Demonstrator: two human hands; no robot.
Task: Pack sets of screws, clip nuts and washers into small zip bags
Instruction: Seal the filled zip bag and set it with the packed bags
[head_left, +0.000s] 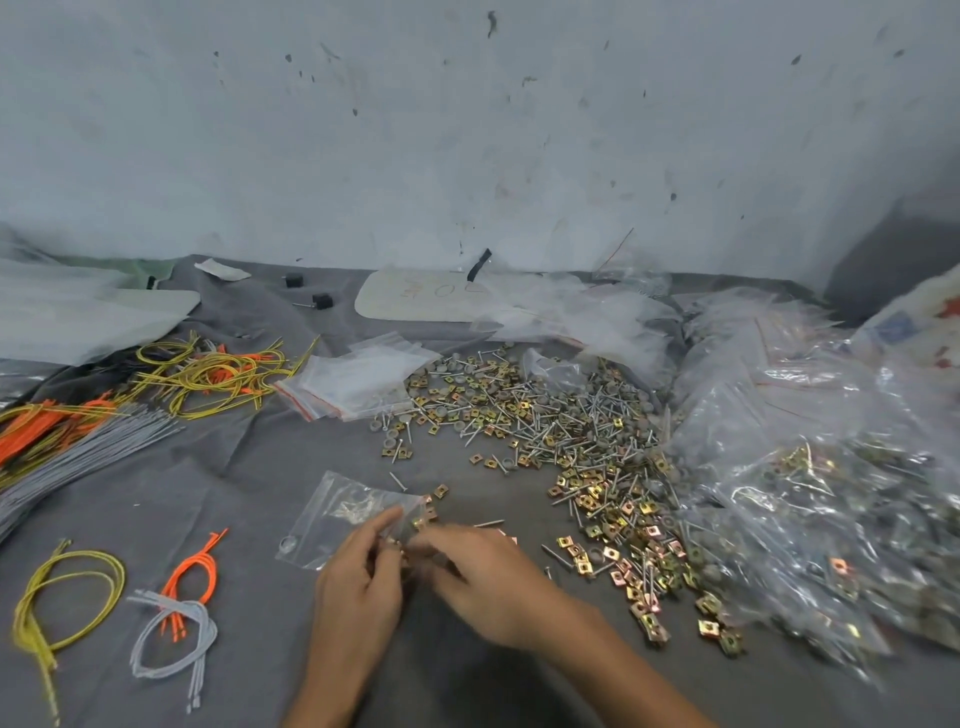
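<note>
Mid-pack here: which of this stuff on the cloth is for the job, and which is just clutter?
Job: zip bag in left hand; loose pile of screws, clip nuts, washers; empty bag stack; filled bags at right.
Lying about: yellow and orange cords; grey cords; black blocks; white board.

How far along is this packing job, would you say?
Done: a heap of filled bags lies on the right. In hand: the left hand pinches one small zip bag already holding some parts, while the right hand works at its mouth. Left: a big loose pile of screws, clip nuts and washers and a stack of empty bags. Plenty remains.
</note>
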